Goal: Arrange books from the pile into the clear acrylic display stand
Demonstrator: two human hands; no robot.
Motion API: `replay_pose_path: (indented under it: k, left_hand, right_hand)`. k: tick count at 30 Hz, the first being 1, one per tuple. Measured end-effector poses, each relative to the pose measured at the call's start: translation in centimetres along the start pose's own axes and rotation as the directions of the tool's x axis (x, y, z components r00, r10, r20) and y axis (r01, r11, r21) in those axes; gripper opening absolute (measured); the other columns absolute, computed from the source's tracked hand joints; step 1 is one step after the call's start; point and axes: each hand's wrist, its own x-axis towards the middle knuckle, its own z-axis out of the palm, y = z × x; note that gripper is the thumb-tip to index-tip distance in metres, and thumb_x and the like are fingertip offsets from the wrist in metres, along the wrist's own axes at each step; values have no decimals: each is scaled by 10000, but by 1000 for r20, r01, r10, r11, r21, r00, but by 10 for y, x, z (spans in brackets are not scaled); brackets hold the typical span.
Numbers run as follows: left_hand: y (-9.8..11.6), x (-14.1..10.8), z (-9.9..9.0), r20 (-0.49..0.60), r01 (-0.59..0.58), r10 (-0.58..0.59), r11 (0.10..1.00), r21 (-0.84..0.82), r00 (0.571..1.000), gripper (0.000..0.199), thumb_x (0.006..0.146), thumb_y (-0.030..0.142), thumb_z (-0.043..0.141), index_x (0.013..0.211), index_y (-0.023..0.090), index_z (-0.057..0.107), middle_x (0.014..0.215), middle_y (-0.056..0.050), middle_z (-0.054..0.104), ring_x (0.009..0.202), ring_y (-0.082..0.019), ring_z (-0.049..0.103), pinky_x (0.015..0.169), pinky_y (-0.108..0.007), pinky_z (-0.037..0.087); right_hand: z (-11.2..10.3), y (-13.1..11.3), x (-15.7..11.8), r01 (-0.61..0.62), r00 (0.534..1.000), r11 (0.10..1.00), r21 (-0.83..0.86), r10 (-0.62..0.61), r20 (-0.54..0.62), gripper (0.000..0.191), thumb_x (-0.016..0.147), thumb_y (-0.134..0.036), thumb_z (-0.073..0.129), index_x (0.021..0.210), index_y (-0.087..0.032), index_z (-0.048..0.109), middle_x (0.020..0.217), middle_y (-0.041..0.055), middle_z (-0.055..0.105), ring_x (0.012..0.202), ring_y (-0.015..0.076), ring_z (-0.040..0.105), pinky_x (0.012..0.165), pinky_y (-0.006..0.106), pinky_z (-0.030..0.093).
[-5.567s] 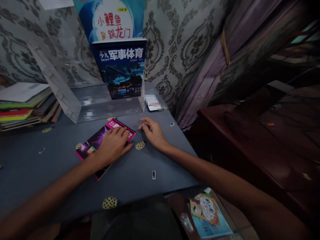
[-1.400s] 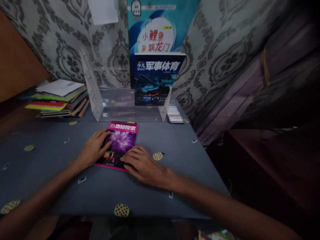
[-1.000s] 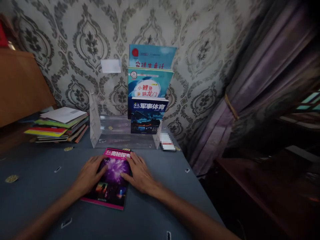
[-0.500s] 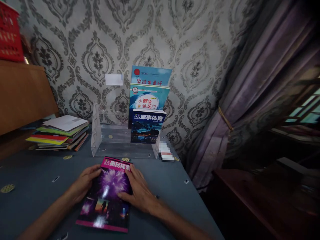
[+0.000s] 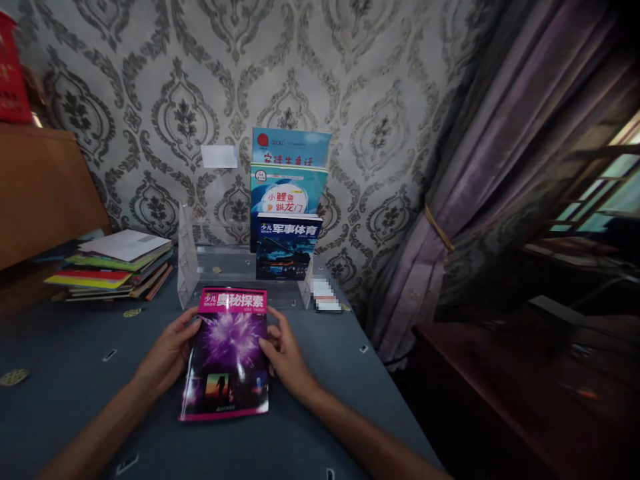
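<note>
Between my hands is a purple and black book (image 5: pixel 227 360) with a pink title band and a burst of light on its cover. My left hand (image 5: pixel 167 350) grips its left edge, thumb near the front. On the right edge my right hand (image 5: pixel 287 353) has its thumb on the cover and fingers curled behind. The book's top overlaps the front of a clear tiered rack (image 5: pixel 187 267). In the rack's right side stand a dark blue book (image 5: pixel 285 250), a teal book (image 5: pixel 290 187) and a light blue book (image 5: pixel 295 145), one behind another.
A stack of books and papers (image 5: pixel 120 260) lies on the table's left, beside a brown wooden box (image 5: pixel 45 193) with a red basket (image 5: pixel 13 73) on top. A small blurred packet (image 5: pixel 326 297) sits right of the rack. A tied curtain (image 5: pixel 420 267) hangs at the right.
The purple book has been raised and tilted up toward the rack, its top now nearer to it. My right hand has shifted from lying over the cover to gripping the right edge.
</note>
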Motion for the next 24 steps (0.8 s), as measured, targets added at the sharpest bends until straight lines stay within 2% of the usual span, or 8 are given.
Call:
replay_pose_path:
  k: [2,5,7,10,12,16,20,24]
  left_hand:
    - [-1,1,3,-2,-22,22,999,-25,1000,390,665,103,824,1028,178,702,858,-33,776,628,-155,709,579,-223,589]
    - [-1,1,9,-7,-50,49,998,-34,999,443,649,153,861,1063,198,710,908,-34,780,690,-160,722,616,-217,589]
    - [1,-1,14,10,-80,80,996,-30,997,510,629,223,891,1105,211,709,978,-42,780,783,-186,734,665,-236,596]
    - [5,-4,23,83,-142,142,990,-8,986,536,620,318,904,1112,210,721,1047,-58,774,925,-230,727,793,-295,593]
    - [6,-4,29,124,-179,173,983,33,977,494,597,342,911,1039,188,752,1017,-71,779,943,-250,719,840,-331,581]
    - [2,1,37,123,-247,234,963,106,965,396,515,344,930,839,167,786,852,-64,785,824,-233,716,800,-326,571]
    - [-10,9,38,157,-335,313,931,143,937,324,526,354,912,766,176,786,785,-49,778,754,-205,704,758,-291,559]
    - [-28,17,30,210,-342,294,905,254,933,325,591,373,877,827,169,785,821,-59,783,760,-218,707,761,-305,563]
  right_hand:
    - [-2,-3,3,-19,1000,997,71,20,-10,692,851,-429,657,1444,-331,315,960,-13,592,503,66,469,354,166,376]
    - [-7,-13,5,1,1000,995,95,-3,21,542,848,-434,665,1328,-277,467,984,10,622,489,54,475,368,177,420]
    - [-9,-22,5,65,998,996,66,-67,18,442,869,-416,648,1266,-256,532,983,23,649,522,70,511,396,185,454]
    - [-11,-35,0,207,978,976,-60,-209,-26,380,933,-364,573,1297,-259,539,996,37,681,618,113,589,456,206,505]
    - [-12,-42,-6,319,942,924,-209,-334,-36,365,969,-314,522,1329,-255,535,1052,56,694,734,144,649,540,235,549]
    - [-18,-47,-15,478,832,731,-487,-554,-16,369,991,-220,475,1357,-235,524,1179,88,691,980,193,690,777,309,590]
    - [-24,-36,-20,466,800,639,-612,-599,-17,371,1000,-196,453,1369,-220,485,1195,109,693,1004,205,699,810,325,586]
    - [-28,-18,-21,415,831,650,-637,-556,-25,332,998,-183,446,1329,-207,472,1173,115,700,961,204,707,785,323,584]
